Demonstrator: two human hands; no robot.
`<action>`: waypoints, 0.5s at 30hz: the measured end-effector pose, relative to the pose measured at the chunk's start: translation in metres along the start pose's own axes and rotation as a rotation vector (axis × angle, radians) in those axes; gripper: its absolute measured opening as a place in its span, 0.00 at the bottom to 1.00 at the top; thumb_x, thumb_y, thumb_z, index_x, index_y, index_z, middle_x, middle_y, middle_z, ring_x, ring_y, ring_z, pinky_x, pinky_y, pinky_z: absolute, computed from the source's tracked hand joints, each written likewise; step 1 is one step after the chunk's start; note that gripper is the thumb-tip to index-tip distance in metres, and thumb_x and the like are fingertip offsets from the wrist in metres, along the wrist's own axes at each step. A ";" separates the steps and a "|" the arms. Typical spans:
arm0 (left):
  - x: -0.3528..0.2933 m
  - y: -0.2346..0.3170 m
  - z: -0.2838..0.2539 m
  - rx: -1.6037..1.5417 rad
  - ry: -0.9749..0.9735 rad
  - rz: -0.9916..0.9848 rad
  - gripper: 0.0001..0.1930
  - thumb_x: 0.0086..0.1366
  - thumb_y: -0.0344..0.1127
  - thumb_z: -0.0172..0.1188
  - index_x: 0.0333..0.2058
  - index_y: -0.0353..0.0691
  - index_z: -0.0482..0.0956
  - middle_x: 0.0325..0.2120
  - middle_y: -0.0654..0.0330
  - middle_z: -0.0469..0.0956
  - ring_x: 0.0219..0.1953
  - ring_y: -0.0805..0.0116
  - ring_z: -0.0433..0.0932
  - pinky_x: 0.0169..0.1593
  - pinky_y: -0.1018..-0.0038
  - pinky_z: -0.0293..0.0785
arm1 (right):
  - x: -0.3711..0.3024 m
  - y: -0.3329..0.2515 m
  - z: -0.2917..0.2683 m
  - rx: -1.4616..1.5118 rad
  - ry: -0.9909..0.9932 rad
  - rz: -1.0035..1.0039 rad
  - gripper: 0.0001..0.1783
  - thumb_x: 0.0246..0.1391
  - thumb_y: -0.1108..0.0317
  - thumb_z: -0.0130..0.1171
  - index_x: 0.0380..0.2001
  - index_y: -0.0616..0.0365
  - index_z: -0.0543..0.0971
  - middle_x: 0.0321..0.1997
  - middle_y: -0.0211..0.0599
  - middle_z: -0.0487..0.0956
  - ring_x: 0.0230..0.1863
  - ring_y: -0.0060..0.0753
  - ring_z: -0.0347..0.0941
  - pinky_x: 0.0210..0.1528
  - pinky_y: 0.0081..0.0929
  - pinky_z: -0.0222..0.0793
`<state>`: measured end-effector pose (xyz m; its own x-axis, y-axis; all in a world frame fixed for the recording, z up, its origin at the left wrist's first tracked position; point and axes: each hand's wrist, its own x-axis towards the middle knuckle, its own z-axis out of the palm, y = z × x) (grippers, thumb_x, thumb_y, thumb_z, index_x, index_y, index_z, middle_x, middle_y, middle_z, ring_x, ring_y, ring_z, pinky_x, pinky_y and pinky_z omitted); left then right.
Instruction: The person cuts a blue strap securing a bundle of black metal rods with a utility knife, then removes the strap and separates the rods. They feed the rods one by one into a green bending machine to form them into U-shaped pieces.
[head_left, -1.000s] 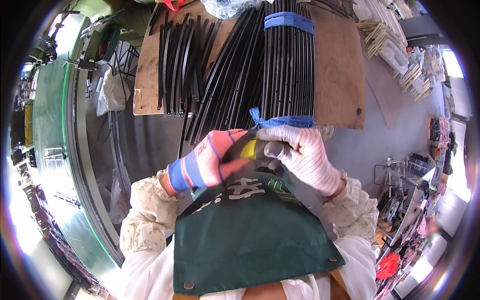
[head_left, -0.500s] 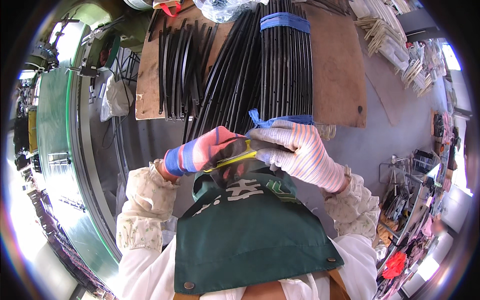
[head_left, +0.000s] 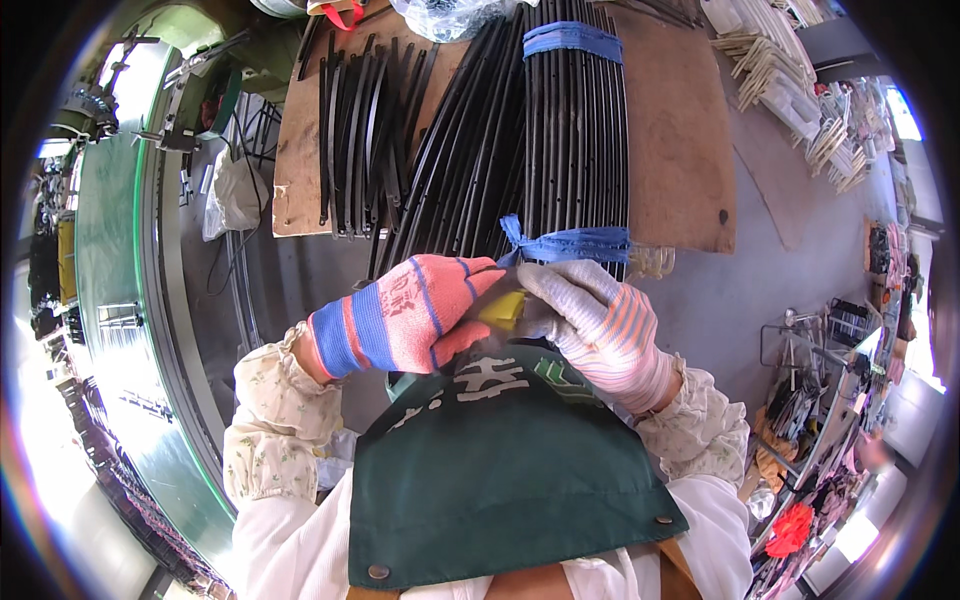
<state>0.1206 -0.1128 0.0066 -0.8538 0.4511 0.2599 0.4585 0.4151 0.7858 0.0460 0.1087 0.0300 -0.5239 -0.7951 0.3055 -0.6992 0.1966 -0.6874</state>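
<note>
My left hand (head_left: 395, 315), in a pink and blue knitted glove, is closed at the left end of a small yellow object with a dark, strip-like part (head_left: 505, 308); its exact kind cannot be made out. My right hand (head_left: 605, 330), in a grey glove with coloured stripes, pinches the other end. Both hands meet in front of my chest, just short of a bundle of black metal tubes (head_left: 572, 140). Blue cloth strips (head_left: 578, 246) bind this bundle near its two ends. Loose black tubes (head_left: 455, 160) lie slanted beside it.
A brown board (head_left: 680, 150) carries the tubes and a group of flat black bars (head_left: 355, 140). A clear plastic bag (head_left: 440, 18) lies at the far edge. To the left runs a green-topped bench (head_left: 108, 220); at right stands a wire rack (head_left: 800, 350) near stacked goods.
My left hand has turned so that its back faces up, and the yellow object has tilted between my hands. My right hand has shifted slightly down and right.
</note>
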 end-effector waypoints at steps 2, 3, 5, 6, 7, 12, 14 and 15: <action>0.002 0.001 0.001 -0.067 -0.018 -0.046 0.27 0.52 0.28 0.60 0.52 0.26 0.68 0.34 0.44 0.74 0.32 0.43 0.74 0.37 0.59 0.72 | -0.003 -0.001 0.000 -0.080 0.007 -0.057 0.27 0.39 0.74 0.69 0.48 0.58 0.78 0.36 0.34 0.77 0.33 0.35 0.79 0.31 0.27 0.76; 0.003 0.001 0.001 -0.101 -0.028 -0.069 0.27 0.52 0.28 0.59 0.52 0.27 0.68 0.33 0.45 0.74 0.31 0.43 0.74 0.36 0.59 0.72 | -0.003 -0.001 -0.001 -0.100 0.000 -0.079 0.26 0.39 0.74 0.69 0.48 0.59 0.78 0.35 0.34 0.77 0.32 0.35 0.78 0.31 0.28 0.76; 0.004 0.001 0.000 -0.138 -0.072 -0.118 0.26 0.53 0.28 0.59 0.53 0.28 0.68 0.32 0.45 0.74 0.30 0.44 0.74 0.34 0.60 0.71 | -0.004 -0.001 0.001 -0.150 -0.001 -0.129 0.25 0.41 0.73 0.67 0.47 0.60 0.78 0.35 0.33 0.75 0.32 0.34 0.77 0.29 0.29 0.74; 0.006 0.003 -0.002 -0.140 -0.107 -0.142 0.27 0.53 0.28 0.59 0.53 0.29 0.68 0.32 0.45 0.74 0.30 0.44 0.74 0.34 0.60 0.71 | -0.004 -0.001 0.001 -0.175 -0.011 -0.138 0.25 0.41 0.73 0.66 0.48 0.60 0.78 0.35 0.34 0.75 0.32 0.34 0.76 0.29 0.29 0.74; 0.008 0.003 -0.004 -0.141 -0.140 -0.167 0.27 0.53 0.28 0.59 0.53 0.29 0.68 0.32 0.45 0.74 0.30 0.44 0.74 0.34 0.60 0.71 | -0.003 -0.001 0.002 -0.197 -0.022 -0.148 0.25 0.41 0.72 0.66 0.48 0.60 0.78 0.35 0.34 0.75 0.32 0.34 0.76 0.29 0.29 0.74; 0.001 0.001 -0.003 -0.182 -0.202 -0.282 0.21 0.60 0.27 0.55 0.52 0.26 0.67 0.26 0.46 0.73 0.26 0.47 0.73 0.30 0.62 0.69 | 0.000 0.007 0.000 -0.126 -0.084 -0.162 0.23 0.44 0.73 0.65 0.48 0.61 0.78 0.37 0.36 0.75 0.33 0.35 0.76 0.30 0.30 0.74; -0.002 0.003 -0.002 -0.303 -0.196 -0.391 0.21 0.63 0.27 0.53 0.53 0.25 0.65 0.23 0.47 0.72 0.23 0.49 0.72 0.28 0.63 0.68 | -0.002 0.009 0.004 0.037 -0.126 -0.054 0.23 0.43 0.75 0.66 0.47 0.62 0.78 0.38 0.38 0.75 0.33 0.38 0.77 0.32 0.31 0.75; -0.003 0.003 0.001 -0.408 -0.153 -0.430 0.21 0.64 0.28 0.53 0.54 0.25 0.64 0.21 0.47 0.71 0.22 0.50 0.72 0.28 0.64 0.67 | -0.001 0.008 0.005 0.047 -0.119 -0.037 0.24 0.42 0.75 0.66 0.47 0.63 0.78 0.37 0.38 0.75 0.33 0.39 0.77 0.32 0.32 0.75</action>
<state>0.1249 -0.1118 0.0075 -0.8823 0.4316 -0.1881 -0.0766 0.2626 0.9619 0.0437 0.1085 0.0210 -0.4348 -0.8644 0.2525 -0.6920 0.1413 -0.7079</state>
